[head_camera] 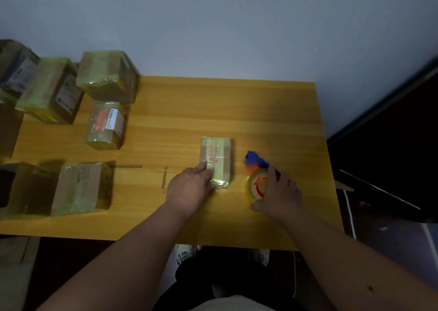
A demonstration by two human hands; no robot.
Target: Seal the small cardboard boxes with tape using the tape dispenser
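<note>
Right hand (278, 193) grasps blue-handled tape dispenser (259, 175); left hand (192, 185), fingers flat, pins small taped cardboard box (216, 160). Risk: box slides, tape wrinkles.

Both bare forearms reach forward; the left hand (190, 185) lies flat, fingers straight, the right hand (279, 192) curled downward in a grip.

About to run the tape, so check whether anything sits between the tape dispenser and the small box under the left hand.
Nothing visible does. Only bare tabletop separates the tape dispenser, held by the right hand, from the small box, which the left hand touches.
</note>
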